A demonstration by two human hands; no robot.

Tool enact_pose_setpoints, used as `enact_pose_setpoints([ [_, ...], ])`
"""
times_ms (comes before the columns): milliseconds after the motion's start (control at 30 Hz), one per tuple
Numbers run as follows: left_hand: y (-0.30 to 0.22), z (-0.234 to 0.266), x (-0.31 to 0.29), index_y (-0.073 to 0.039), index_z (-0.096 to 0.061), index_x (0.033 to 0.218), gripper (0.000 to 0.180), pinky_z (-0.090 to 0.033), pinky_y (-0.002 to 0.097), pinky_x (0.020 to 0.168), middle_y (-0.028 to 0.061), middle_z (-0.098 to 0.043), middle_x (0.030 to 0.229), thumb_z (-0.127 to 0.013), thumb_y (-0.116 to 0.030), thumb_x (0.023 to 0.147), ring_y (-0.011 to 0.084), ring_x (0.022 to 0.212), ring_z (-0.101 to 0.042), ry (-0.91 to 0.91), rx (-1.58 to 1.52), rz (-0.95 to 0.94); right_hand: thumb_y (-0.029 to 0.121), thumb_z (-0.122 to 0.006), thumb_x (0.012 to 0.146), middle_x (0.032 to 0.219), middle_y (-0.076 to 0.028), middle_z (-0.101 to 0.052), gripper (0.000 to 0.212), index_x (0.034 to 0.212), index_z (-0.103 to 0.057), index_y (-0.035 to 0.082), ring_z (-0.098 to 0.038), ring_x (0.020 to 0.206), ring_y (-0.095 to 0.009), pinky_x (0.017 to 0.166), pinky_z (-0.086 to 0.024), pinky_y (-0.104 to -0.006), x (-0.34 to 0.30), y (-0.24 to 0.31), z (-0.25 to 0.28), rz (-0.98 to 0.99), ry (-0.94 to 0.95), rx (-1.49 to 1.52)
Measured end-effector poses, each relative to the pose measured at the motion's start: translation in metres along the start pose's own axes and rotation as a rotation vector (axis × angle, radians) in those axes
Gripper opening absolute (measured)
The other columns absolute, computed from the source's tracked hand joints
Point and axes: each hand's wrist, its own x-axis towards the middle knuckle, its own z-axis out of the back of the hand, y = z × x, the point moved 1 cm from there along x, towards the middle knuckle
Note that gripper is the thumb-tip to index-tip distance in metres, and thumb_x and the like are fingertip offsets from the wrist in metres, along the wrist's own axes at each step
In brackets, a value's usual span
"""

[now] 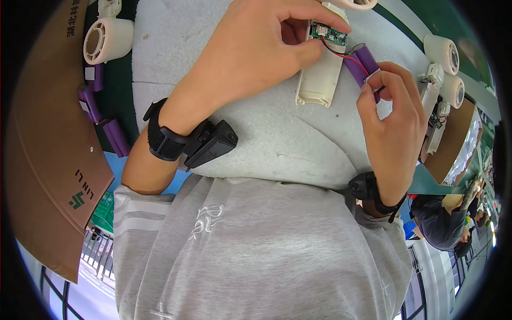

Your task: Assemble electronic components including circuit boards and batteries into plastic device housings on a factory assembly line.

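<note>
My left hand [256,48] pinches the top of a cream plastic handle shell [319,80] lying on a white foam pad [266,138], with the fingertips at a small green circuit board [330,34] set in the shell. A red wire [341,53] runs from the board to a purple cylindrical battery [360,61] just right of the shell. My right hand [394,122] grips that battery's lower end between thumb and fingers, near a white tab. Both wrists wear black straps.
Cream round fan housings [106,38] and loose purple batteries [104,122] lie at the left beside a brown cardboard box [42,160]. More cream parts [445,69] and another cardboard box [453,144] stand at the right. Another person [442,224] is at the lower right.
</note>
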Motion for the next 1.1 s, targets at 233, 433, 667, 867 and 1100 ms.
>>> enact_pose_setpoints([
  [233, -0.002, 0.0, -0.001, -0.003, -0.068, 0.106, 0.031, -0.046, 0.0216, 0.067, 0.009, -0.062, 0.103, -0.061, 0.004, 0.076, 0.0123, 0.077, -0.058, -0.001, -0.01, 0.036, 0.006, -0.062, 0.08, 0.103, -0.007, -0.064, 0.009, 0.085, -0.058, 0.0, -0.056, 0.071, -0.018, 0.07, -0.047, -0.0308, -0.001, 0.0, 0.0, -0.009, 0.001, -0.009],
  [433, 0.0, 0.001, 0.0, -0.004, -0.068, 0.106, 0.031, -0.045, 0.0216, 0.066, 0.0082, -0.062, 0.102, -0.062, 0.003, 0.076, 0.0119, 0.077, -0.057, 0.003, -0.014, 0.025, 0.0, -0.065, 0.075, 0.096, -0.009, -0.061, 0.01, 0.082, -0.058, 0.001, -0.061, 0.068, -0.023, 0.063, -0.049, -0.0332, 0.002, -0.004, -0.002, 0.054, -0.02, 0.03],
  [667, -0.001, 0.001, -0.001, -0.004, -0.068, 0.106, 0.031, -0.045, 0.0221, 0.065, 0.0081, -0.061, 0.101, -0.062, 0.003, 0.077, 0.0119, 0.076, -0.057, 0.01, 0.01, 0.035, 0.0, -0.061, 0.076, 0.096, -0.01, -0.06, 0.008, 0.083, -0.057, -0.002, -0.058, 0.068, -0.02, 0.065, -0.048, -0.0301, 0.004, -0.009, -0.001, 0.014, 0.029, 0.117],
  [867, -0.004, 0.002, 0.001, -0.004, -0.068, 0.106, 0.03, -0.046, 0.0224, 0.066, 0.0085, -0.06, 0.101, -0.063, 0.003, 0.077, 0.0122, 0.076, -0.057, 0.011, 0.028, 0.041, 0.0, -0.061, 0.078, 0.096, -0.009, -0.061, 0.008, 0.084, -0.057, -0.002, -0.056, 0.07, -0.017, 0.067, -0.047, -0.0279, 0.008, -0.023, 0.007, -0.072, 0.087, 0.263],
  [1100, -0.012, 0.003, 0.007, -0.004, -0.068, 0.107, 0.031, -0.047, 0.0225, 0.067, 0.0088, -0.06, 0.103, -0.062, 0.003, 0.077, 0.0124, 0.076, -0.058, 0.05, -0.11, 0.505, 0.001, -0.062, 0.079, 0.095, -0.008, -0.061, 0.008, 0.083, -0.057, -0.003, -0.055, 0.07, -0.017, 0.066, -0.046, -0.0283, 0.008, -0.025, 0.011, -0.038, 0.086, 0.423],
])
